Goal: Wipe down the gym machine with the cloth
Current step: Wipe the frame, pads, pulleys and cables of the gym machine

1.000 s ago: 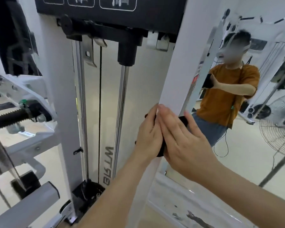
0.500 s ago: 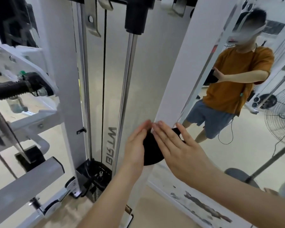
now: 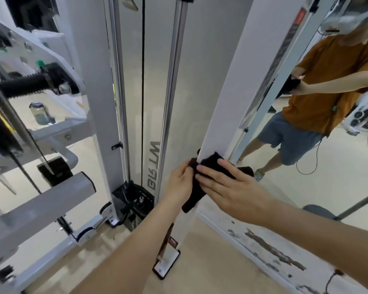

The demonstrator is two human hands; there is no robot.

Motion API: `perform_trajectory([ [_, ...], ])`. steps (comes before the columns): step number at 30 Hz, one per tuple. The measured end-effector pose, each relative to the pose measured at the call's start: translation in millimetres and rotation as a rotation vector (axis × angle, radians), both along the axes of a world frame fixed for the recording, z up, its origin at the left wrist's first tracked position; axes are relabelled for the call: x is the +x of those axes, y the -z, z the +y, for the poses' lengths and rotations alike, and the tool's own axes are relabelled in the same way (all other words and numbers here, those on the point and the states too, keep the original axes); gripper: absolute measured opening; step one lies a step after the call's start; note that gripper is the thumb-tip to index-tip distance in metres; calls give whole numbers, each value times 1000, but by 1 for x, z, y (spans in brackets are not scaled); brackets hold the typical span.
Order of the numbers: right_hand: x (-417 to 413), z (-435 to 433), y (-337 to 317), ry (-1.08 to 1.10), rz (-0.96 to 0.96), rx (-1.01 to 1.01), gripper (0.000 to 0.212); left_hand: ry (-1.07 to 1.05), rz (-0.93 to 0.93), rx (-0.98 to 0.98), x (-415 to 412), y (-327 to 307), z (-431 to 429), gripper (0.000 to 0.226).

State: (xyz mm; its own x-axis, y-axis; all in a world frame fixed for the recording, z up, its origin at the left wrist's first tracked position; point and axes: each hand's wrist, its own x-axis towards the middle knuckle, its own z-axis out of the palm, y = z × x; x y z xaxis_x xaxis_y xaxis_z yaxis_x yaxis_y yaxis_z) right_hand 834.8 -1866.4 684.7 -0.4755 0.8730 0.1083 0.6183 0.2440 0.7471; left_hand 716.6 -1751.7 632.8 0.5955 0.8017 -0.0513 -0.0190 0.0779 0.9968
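Low on the white post [image 3: 223,98] of the gym machine [image 3: 91,71], the black cloth [image 3: 210,165] wraps the edge. The left hand [image 3: 180,182] has a pinching grip on its side. The right hand [image 3: 232,188] has no grip: straight fingers [image 3: 211,180] press it flat, likely to wipe two faces together.

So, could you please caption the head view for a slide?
The left hand holds and the right hand presses a black cloth on the white post.

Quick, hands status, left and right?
Left hand: touching the cloth; grip cannot be told.
Right hand: open, fingers flat on the cloth.
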Motion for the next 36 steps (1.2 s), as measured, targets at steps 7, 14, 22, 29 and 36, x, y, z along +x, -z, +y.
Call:
perform_trajectory([
  [7,28,5,32,-126,196,-35,41,44,-157,84,2,-8,7,44],
  [14,16,1,108,-22,454,57,30,43,98,-183,4,50,12,39],
  [22,-23,28,136,130,1084,913,15,269,-200,10,-14,61,25,68],
  [29,-59,63,209,114,1414,1160,37,170,-259,282,-6,132,20,50],
  [36,-63,75,305,196,1196,1214,52,107,-372,477,0,234,24,45],
])
